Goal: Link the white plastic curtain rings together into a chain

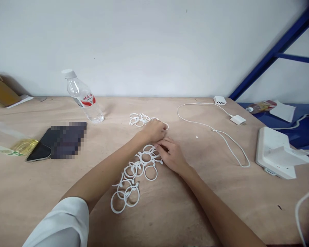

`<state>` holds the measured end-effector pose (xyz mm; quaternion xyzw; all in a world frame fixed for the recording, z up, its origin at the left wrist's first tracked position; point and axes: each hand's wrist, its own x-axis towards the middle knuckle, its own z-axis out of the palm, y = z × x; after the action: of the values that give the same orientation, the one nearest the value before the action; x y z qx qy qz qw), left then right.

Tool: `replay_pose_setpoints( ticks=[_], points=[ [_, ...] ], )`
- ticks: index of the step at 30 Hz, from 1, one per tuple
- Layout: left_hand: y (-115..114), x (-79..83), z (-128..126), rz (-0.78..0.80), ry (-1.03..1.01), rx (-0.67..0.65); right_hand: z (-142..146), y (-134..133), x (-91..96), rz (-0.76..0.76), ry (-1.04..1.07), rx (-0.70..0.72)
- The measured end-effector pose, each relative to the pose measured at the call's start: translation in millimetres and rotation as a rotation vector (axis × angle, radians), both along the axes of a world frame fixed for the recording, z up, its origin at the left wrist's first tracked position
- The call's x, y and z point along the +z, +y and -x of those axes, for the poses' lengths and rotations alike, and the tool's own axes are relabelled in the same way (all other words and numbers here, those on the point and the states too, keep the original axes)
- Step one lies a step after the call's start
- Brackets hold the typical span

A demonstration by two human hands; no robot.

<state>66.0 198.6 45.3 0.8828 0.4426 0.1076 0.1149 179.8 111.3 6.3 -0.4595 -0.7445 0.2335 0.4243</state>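
Observation:
Several white plastic rings with small tabs (146, 163) lie in an overlapping, uneven row on the table, running from the front up to my hands. Farther back sits a smaller cluster of similar rings (138, 120). My left hand (155, 130) reaches across above the row, its fingers curled; part of a white ring (167, 126) shows beside its knuckles. Just below and touching it is my right hand (172, 156), its thumb and fingers bent together at the far end of the row. Whatever the fingertips of both hands hold is hidden.
A water bottle (86, 103) and a phone (39, 147) are on the left, near a clear package with yellow contents (25, 146). To the right lie a white cable (185, 119), a plug adapter (238, 119), a multi-port charger (219, 100) and a white device (273, 147).

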Motion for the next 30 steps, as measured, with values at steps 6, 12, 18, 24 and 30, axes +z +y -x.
replay_pose_setpoints(
  ticks=[6, 12, 18, 24, 30],
  points=[
    [-10.9, -4.2, 16.2, 0.009, 0.011, 0.032, 0.2, 0.2, 1.7, 0.035, 0.124, -0.103],
    [-39.3, -2.9, 40.1, 0.001, -0.269, 0.083, -1.8, 6.4, 2.0, 0.185, 0.403, -0.326],
    [-73.9, -6.8, 52.1, -0.129, -0.573, -0.056, -4.7, 11.5, 3.6, 0.363, 0.728, -0.207],
    [-84.8, -11.4, 50.6, -0.121, -0.601, -0.05, -3.3, 9.5, 4.3, 0.503, 0.851, -0.091],
    [-88.7, -6.7, 48.9, -0.041, -0.57, 0.108, 0.1, 5.1, 12.4, 0.613, 0.898, 0.015]
  ],
)
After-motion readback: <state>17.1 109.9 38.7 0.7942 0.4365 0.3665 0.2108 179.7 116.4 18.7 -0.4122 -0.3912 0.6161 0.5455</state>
